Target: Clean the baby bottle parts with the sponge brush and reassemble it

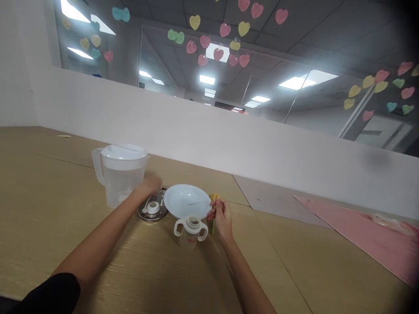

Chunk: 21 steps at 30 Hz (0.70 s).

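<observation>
My right hand [222, 216] is closed in a pinch on a thin pale stick [200, 202], whose end reaches over the white bowl [186, 192]. Just below the bowl stands a clear baby bottle [189, 240] with two white handles, its top open. My left hand [153, 185] is over the far edge of a round metal tray [147, 215]; motion blur hides its fingers. On the tray lies a white bottle cap [152, 207] with other small parts. Something yellow [214, 197] shows behind my right fingers, partly hidden, and a green strip shows below it.
A clear lidded pitcher [122, 174] with liquid in it stands behind my left forearm. To the right a pink sheet [366, 235] lies on the table, with crumpled clear plastic [393, 224] on it. A white wall [209, 135] with windows above closes off the far side.
</observation>
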### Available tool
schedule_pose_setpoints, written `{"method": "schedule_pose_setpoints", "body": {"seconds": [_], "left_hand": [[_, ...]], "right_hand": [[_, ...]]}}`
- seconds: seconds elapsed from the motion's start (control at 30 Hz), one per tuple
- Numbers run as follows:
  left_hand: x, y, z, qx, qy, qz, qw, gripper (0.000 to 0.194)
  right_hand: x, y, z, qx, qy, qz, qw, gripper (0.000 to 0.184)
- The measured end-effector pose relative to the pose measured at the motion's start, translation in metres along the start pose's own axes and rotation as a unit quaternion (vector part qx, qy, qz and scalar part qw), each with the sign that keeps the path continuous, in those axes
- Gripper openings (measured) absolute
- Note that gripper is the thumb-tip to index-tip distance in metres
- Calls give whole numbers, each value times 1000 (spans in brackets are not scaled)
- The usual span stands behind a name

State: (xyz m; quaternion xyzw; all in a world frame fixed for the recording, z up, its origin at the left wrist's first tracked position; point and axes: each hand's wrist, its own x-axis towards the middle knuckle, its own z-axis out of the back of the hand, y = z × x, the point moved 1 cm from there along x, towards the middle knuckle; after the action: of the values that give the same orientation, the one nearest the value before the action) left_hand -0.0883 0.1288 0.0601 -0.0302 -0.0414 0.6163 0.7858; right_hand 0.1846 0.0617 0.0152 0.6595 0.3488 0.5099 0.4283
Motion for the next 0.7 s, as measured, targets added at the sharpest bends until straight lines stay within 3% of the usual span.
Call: {"method": "schedule_pose_setpoints", "body": {"seconds": [0.23, 0.33, 0.4, 0.47, 0.53, 0.6, 0.7], "left_hand": [[-23, -11, 40, -3, -65, -16, 998, 24], [-28, -24, 51, -41, -104, -64, 992, 24], [-29, -33, 54, -106, -128, -112, 980, 23], [-28, -40, 55, -181, -150, -153, 960, 23], [-26, -45, 52, -230, -162, -176, 943, 24], [-23, -47, 48, -251, -166, -193, 934, 24], [-20, -51, 41, -263, -159, -215, 927, 22]], "right_hand": [[-10, 5, -2, -112, -33, 91, 989, 36], [-20, 20, 1, -166, -94, 231, 954, 29], [-31, 33, 4, -230, -69, 397, 886, 24], [-46, 45, 2, -261, 28, 572, 777, 16], [-61, 53, -5, -260, 95, 680, 679, 14], [-74, 55, -15, -255, 120, 723, 631, 18], [-84, 53, -30, -224, 115, 750, 612, 17]]}}
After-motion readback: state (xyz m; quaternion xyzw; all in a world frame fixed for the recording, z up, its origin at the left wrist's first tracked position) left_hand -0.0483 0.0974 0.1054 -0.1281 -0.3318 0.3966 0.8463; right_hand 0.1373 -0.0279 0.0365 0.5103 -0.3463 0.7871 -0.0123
